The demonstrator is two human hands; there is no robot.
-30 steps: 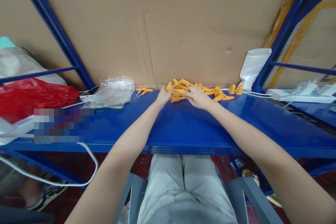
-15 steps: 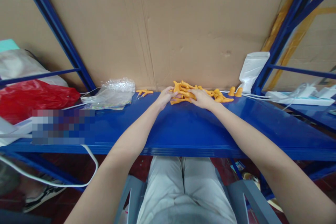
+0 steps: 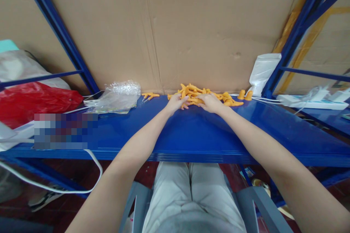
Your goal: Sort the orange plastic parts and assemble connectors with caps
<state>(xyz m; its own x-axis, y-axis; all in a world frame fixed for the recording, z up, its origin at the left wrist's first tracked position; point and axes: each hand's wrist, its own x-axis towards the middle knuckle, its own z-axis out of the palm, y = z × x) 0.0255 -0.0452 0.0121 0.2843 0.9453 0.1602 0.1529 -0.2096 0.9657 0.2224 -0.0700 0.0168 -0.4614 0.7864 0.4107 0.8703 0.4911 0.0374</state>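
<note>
Both arms are being stretched forward over the bench (image 3: 197, 131), the elbows slightly bent and the forearms being angled inward from the near left and near right. The left hand (image 3: 174, 105) is being held at the left end of a pile of orange pieces (image 3: 194, 100), its fingers being turned to the right, while the right hand (image 3: 212, 102) is being laid against the near side of the pile, fingers being pointed left. The hands are being kept apart, with orange pieces being seen between them; whether either is being clamped on a piece cannot be told. The pile is being supported at the far side of the bench, before the cardboard panel (image 3: 191, 32). Its long axis is being run left to right, the single pieces being pointed in mixed directions; at the right end, one tapered piece (image 3: 235, 103) is being pointed right, and beside it two orange cones (image 3: 245, 95) are being stood upright. Compared with half a second ago, the left hand is being placed slightly farther right, and an orange end (image 3: 170, 97) is now being shown beyond it on the left.
</note>
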